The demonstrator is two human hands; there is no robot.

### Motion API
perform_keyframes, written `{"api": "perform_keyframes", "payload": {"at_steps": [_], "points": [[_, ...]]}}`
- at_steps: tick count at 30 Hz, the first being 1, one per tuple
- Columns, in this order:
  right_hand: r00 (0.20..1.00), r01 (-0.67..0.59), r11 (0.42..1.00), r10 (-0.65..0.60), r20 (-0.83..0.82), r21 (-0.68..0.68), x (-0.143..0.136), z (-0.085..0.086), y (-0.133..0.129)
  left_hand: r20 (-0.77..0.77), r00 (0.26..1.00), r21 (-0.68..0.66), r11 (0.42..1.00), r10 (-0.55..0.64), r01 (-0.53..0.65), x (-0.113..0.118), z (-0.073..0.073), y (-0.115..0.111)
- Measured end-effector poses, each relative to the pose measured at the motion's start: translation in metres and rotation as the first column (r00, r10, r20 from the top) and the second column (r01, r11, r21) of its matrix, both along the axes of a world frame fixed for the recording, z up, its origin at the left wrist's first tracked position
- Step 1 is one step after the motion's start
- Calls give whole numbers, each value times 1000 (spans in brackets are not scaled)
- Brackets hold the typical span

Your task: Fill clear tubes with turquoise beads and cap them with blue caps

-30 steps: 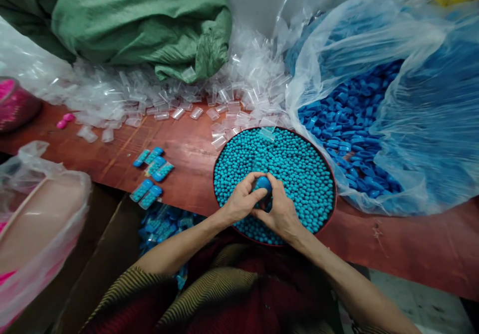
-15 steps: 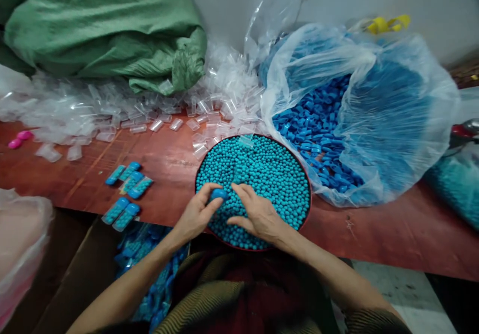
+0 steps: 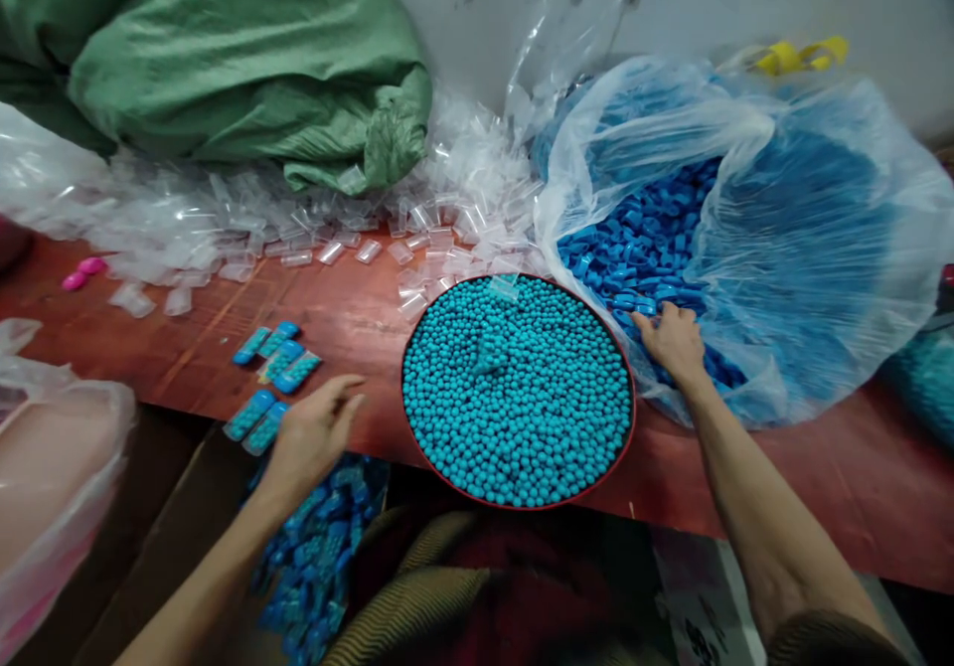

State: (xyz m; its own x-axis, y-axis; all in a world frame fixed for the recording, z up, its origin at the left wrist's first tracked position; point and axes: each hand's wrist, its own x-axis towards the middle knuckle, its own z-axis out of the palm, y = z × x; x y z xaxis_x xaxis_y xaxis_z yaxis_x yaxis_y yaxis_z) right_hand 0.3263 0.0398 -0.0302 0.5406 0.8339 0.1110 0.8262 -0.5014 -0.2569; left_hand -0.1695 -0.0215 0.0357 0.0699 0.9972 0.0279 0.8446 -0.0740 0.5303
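A round red-rimmed container (image 3: 522, 398) full of turquoise beads stands at the table's front edge, with a clear case lying on the beads near its back rim. My left hand (image 3: 313, 432) is left of it, fingers apart and nothing between them, beside several filled blue-capped cases (image 3: 296, 372). At the opening of the plastic bag (image 3: 790, 219), my right hand (image 3: 673, 343) touches the blue caps (image 3: 648, 239); its fingertips are partly hidden among them, and whether they grip a cap cannot be made out.
Many clear empty cases (image 3: 216, 219) are heaped along the back under a green sack (image 3: 253, 60). Two pink pieces (image 3: 83, 272) lie at the left. Below the table edge are more filled blue cases (image 3: 317, 557). A pink-and-white bag (image 3: 60, 487) stands at the lower left.
My left hand has moved left off the beads, and the blue-capped piece it held is no longer seen. My right hand has moved right from the beads to the blue caps. The view has shifted slightly.
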Motion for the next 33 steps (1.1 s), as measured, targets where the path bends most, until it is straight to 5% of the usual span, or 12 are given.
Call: {"api": "perform_keyframes", "payload": {"at_steps": [5, 9, 15, 21, 24, 30, 33], "points": [[987, 41, 998, -32, -156, 54, -2, -6, 43, 127, 959, 17, 967, -253, 253, 91, -25, 23], [885, -7, 984, 89, -456, 178, -9, -7, 68, 142, 946, -25, 955, -291, 297, 123, -42, 35], [702, 3, 963, 188, -686, 268, -18, -8, 74, 95, 944, -27, 947, -316, 320, 134, -44, 38], [532, 43, 940, 266, -804, 340, -35, 15, 66, 107, 936, 35, 942, -335, 333, 141, -51, 40], [573, -33, 918, 342, -745, 396, -51, 29, 53, 117, 925, 80, 932, -362, 354, 144, -56, 40], [588, -437, 827, 560, -584, 353, -79, 44, 35, 131, 917, 90, 926, -376, 367, 143, -59, 40], [663, -423, 817, 574, -480, 392, -80, 47, 40, 147, 915, 83, 926, -377, 368, 142, -58, 40]]}}
